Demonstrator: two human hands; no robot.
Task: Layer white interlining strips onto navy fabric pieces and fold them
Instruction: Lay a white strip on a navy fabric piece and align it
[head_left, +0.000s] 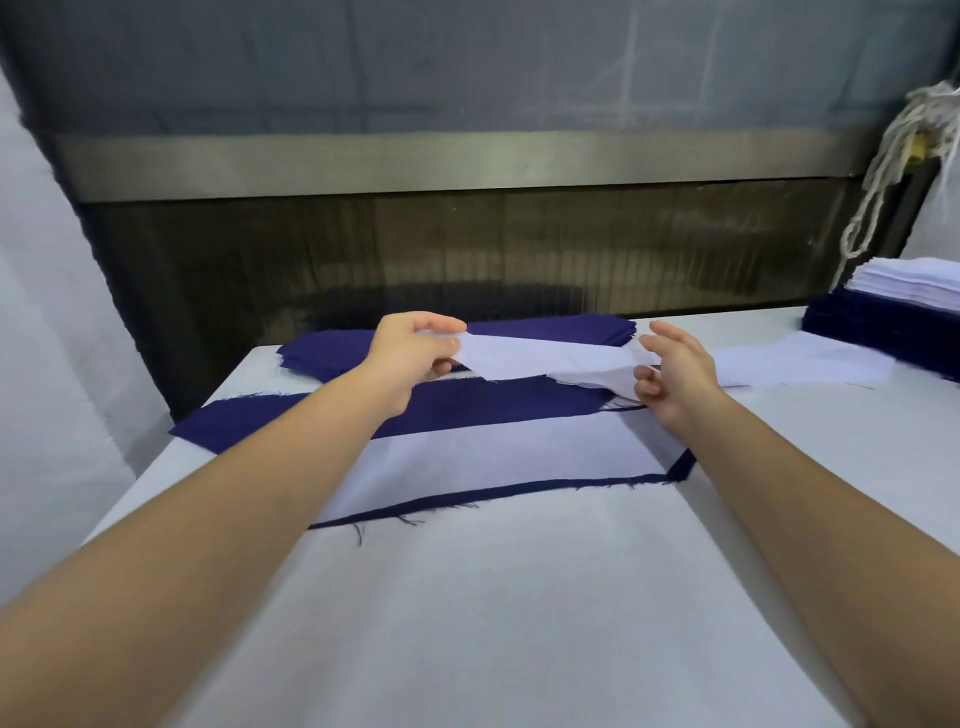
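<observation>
A navy fabric piece (467, 402) lies across the white table (493, 597), and a white interlining strip (493, 449) covers its near half. My left hand (415, 358) pinches one end of a second white interlining strip (540, 356), held in the air above the navy piece. My right hand (675, 371) holds the strip's other, crumpled end with curled lower fingers, while its upper fingers are spread.
A stack of navy pieces (545, 332) lies behind my hands. At the right edge a pile of white strips (914, 283) sits on a navy stack (878, 327), with a loose white strip (800, 364) beside it. A dark machine opening (467, 249) runs behind the table.
</observation>
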